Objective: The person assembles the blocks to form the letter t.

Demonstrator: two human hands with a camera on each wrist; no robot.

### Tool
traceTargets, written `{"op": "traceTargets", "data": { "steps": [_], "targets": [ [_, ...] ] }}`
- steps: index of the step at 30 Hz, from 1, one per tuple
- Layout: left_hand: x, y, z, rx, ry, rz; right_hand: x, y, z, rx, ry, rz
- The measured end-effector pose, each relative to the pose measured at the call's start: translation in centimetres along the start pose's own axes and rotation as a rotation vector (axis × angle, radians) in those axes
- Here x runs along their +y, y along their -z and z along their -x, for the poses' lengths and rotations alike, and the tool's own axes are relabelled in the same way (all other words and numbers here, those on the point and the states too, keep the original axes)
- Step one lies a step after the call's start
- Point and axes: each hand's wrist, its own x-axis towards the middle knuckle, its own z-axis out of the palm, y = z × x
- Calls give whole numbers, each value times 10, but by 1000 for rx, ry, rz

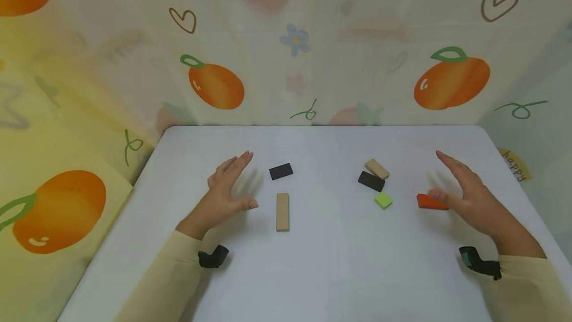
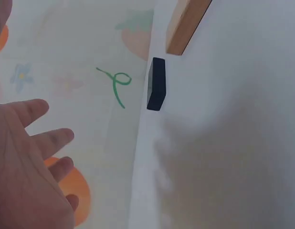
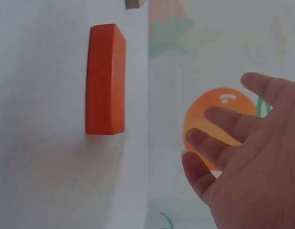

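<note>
My left hand [image 1: 225, 194] hovers over the left part of the white table, fingers extended and thumb apart, holding nothing. Just right of it lie a black block [image 1: 281, 171] and, nearer me, a long light wooden block [image 1: 282, 212]. Both also show in the left wrist view, the black block [image 2: 157, 85] below the wooden one [image 2: 187, 24]. My right hand [image 1: 469, 197] is spread with nothing in it. Its thumb overlaps an orange-red block [image 1: 430, 202] in the head view; in the right wrist view that block [image 3: 105, 80] lies on the table, apart from the fingers.
Right of the middle, another black block [image 1: 371, 181] lies against a wooden block [image 1: 377, 168], with a small lime-green block [image 1: 383, 200] just in front. A fruit-patterned cloth [image 1: 313, 73] hangs behind the table's far edge. Each wrist wears a small black device.
</note>
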Motion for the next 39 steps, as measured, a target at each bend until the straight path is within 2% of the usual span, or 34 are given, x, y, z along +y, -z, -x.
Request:
{"op": "traceTargets", "data": {
  "steps": [5, 11, 15, 19, 24, 27, 29, 33, 39],
  "targets": [
    [-6, -17, 3, 63, -78, 180, 6, -9, 2, 14, -42, -66],
    [-8, -46, -5, 91, -157, 350, 25, -22, 13, 59, -87, -140],
    [-13, -63, -7, 35, -161, 435, 39, -32, 24, 136, -71, -160],
    [-18, -70, -5, -36, -130, 476, 43, -37, 30, 159, -85, -179],
    [-17, -70, -2, -86, -59, 471, 39, -38, 26, 122, -166, -132],
    [-13, -70, -2, -103, 5, 406, 38, -39, 24, 122, -183, -95],
    [-11, -70, -2, -106, 24, 346, 39, -39, 22, 117, -200, -90],
    [-11, -71, -1, -122, -6, 227, 40, -42, 21, 88, -248, -100],
    [-13, -72, -1, -161, -74, 123, 42, -44, 18, 80, -219, -80]
  ]
}}
